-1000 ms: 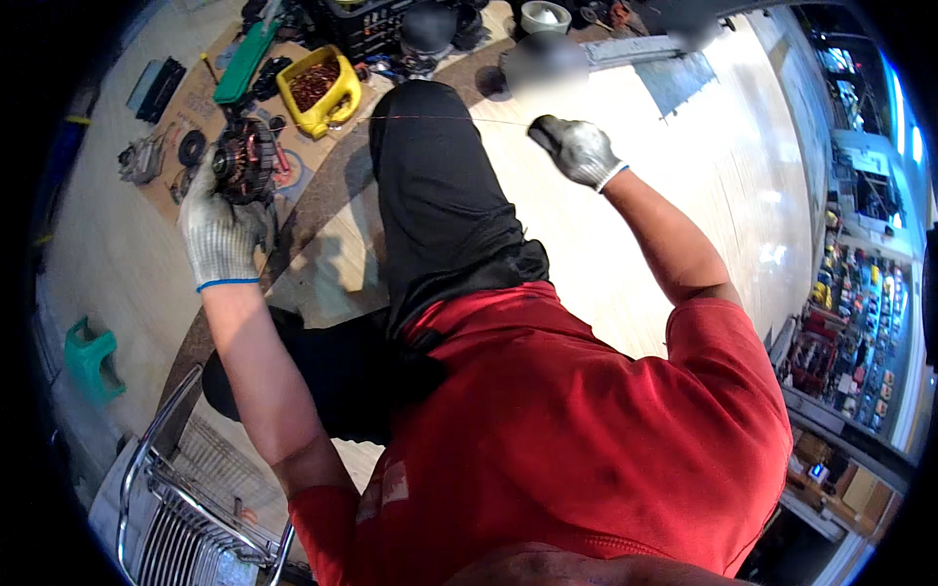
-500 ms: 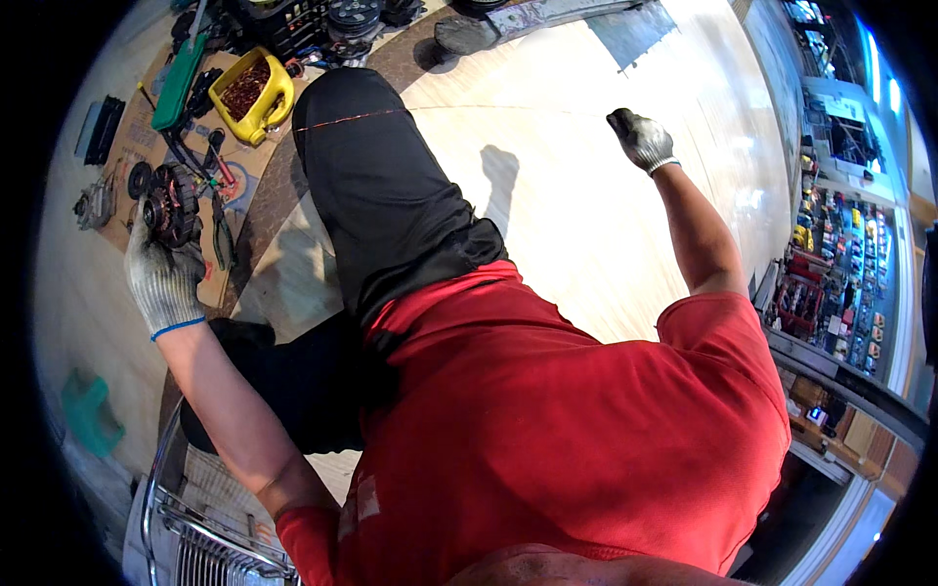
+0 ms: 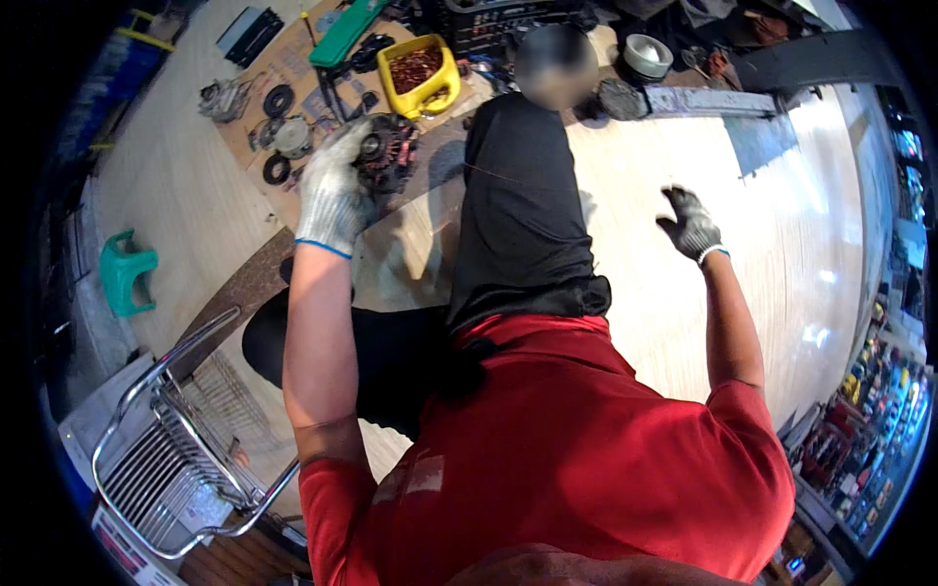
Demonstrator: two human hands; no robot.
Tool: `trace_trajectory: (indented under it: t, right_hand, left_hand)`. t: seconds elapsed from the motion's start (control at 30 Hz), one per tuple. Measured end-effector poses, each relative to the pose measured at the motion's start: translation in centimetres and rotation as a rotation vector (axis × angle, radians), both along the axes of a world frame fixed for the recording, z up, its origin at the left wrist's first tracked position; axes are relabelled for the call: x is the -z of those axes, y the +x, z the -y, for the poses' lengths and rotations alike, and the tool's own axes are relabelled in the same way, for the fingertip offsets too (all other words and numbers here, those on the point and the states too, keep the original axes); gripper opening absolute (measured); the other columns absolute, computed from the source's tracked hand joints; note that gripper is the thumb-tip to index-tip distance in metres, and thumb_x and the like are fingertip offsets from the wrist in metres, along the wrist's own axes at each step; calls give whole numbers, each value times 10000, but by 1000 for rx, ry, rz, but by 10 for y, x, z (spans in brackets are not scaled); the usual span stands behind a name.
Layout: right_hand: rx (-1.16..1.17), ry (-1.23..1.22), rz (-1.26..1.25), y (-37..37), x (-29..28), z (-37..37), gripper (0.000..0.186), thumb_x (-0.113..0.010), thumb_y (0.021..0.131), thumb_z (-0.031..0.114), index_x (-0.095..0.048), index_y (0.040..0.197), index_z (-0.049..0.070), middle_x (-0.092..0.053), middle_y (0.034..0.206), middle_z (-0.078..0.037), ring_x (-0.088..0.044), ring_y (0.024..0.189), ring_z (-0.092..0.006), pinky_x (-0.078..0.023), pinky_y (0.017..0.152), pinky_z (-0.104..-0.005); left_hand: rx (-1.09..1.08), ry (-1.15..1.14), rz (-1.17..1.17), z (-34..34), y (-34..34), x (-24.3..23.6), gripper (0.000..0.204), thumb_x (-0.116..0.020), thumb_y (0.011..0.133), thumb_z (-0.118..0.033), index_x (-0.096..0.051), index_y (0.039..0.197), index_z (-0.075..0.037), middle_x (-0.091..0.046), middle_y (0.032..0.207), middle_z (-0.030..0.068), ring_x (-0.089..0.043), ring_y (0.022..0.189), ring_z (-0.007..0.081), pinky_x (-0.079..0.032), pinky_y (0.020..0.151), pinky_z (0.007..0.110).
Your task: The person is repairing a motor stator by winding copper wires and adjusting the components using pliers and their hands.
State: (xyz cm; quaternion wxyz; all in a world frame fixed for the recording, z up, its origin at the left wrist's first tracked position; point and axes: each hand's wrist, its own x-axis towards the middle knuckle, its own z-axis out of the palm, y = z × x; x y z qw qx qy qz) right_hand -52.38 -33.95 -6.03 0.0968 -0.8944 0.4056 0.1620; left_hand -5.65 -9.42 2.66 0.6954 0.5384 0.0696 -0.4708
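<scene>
My left hand (image 3: 337,190), in a white knit glove with a blue cuff edge, is closed round a dark, round motor stator (image 3: 394,156) with reddish coils. From the stator a thin copper wire (image 3: 518,182) runs right across my black trouser leg, and its far end fades from sight over the pale floor. My right hand (image 3: 692,227), in a glove darkened at the fingers, hangs out to the right, thumb and fingers apart, and I see nothing in it. Beyond the stator stands a yellow cut-open jug (image 3: 440,98) filled with short copper pieces.
A cardboard sheet (image 3: 256,117) at the far left bears black rings, metal parts and tools. A green stool (image 3: 127,273) stands at left, a chrome-framed chair (image 3: 161,459) nearer. A grey metal bar (image 3: 713,103) lies at the back right. Shelves of small goods (image 3: 879,420) line the right.
My view has swung left. My right hand has gone from a closed fist to spread fingers and sits nearer me. The stator, still in my left hand, has come closer to my leg; the wire hangs looser.
</scene>
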Motion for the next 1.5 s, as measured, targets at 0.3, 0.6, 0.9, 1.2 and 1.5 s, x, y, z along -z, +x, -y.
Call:
trace_trajectory:
  t: [0.3,0.6,0.9,1.2,1.5]
  right_hand:
    - [-394,121,683,281,-85,-125,535,-594,907,455,-600,1222,23,-640,1169,-212,-637,1073,-354,-521,897,-441]
    - [-399,153,583,295,-97,-116,307,-528,957,351,-668,1030,88,-693,847,-170,-678,792,-354,-539,690,-457]
    - [-482,-94,392,277,-91,-152,306,-564,949,364,-660,1094,111,-696,825,-116,-687,714,-305,-547,578,-424]
    - [-388,-137,551,273,-75,-137,187,-551,916,277,-645,929,116,-691,771,-119,-695,687,-335,-553,570,-458]
    - [-456,-71,380,272,-62,-156,296,-515,971,368,-657,1085,135,-694,805,-122,-686,713,-331,-545,583,-448]
  left_hand:
    - [190,-69,292,-14,6,13,422,-587,937,-188,-534,1252,87,-656,1136,181,-694,972,235,-612,758,353]
    - [398,-10,1129,-23,3,10,345,-517,985,-222,-635,1118,74,-675,1038,182,-653,981,220,-501,877,324]
    - [-78,-11,328,3,3,22,347,-524,985,-192,-578,1226,51,-664,1129,172,-668,968,250,-534,850,365]
    - [-218,-162,83,7,1,16,261,-502,995,-64,-492,1238,28,-643,1110,196,-693,952,297,-623,788,439]
    - [-246,-81,264,10,-8,15,285,-493,1003,-71,-487,1266,41,-625,1164,196,-686,972,283,-621,808,405]
